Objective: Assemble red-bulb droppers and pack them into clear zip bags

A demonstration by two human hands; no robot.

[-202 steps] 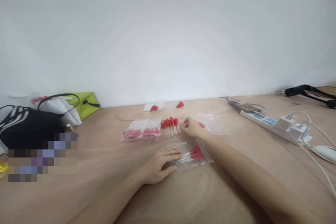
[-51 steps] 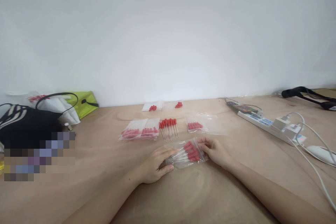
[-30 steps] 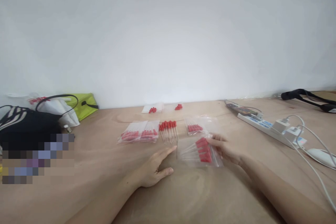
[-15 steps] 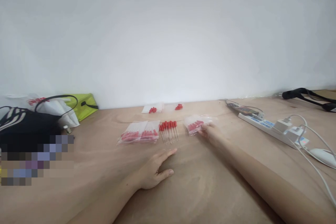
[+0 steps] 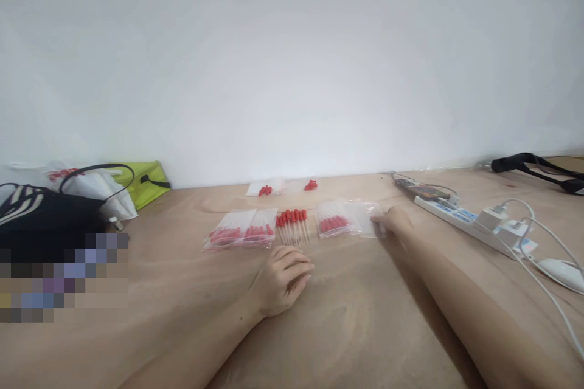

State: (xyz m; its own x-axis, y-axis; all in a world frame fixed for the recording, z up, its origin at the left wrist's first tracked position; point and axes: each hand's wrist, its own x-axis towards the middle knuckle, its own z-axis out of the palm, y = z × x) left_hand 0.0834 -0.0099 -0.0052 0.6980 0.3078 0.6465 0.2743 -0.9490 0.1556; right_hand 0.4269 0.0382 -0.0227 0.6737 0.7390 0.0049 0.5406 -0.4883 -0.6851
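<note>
My right hand [image 5: 395, 222] pinches the right edge of a clear plastic zip bag [image 5: 365, 219] that lies flat and appears to hold nothing. Overlapping its left side is another zip bag [image 5: 329, 211] with several red-headed pieces inside. My left hand [image 5: 285, 279] rests on the table with fingers loosely bent and nothing visible in it. Just beyond its fingertips lies a row of thin, dropper-like sticks with red heads [image 5: 292, 216] and pale pointed shafts. Left of the row are filled zip bags [image 5: 235, 220] with red-headed pieces, lying side by side.
Small red pieces [image 5: 265, 191] and more red pieces [image 5: 311, 185] lie on pale bags near the wall. A white power strip [image 5: 465, 222] with plugs, cables and a phone [image 5: 422, 189] is at right. Black and green bags [image 5: 143, 191] stand at left.
My right hand has left the filled bag and moved right to the edge of the clear bag. My left hand has shifted slightly right and forward, its fingers more bent.
</note>
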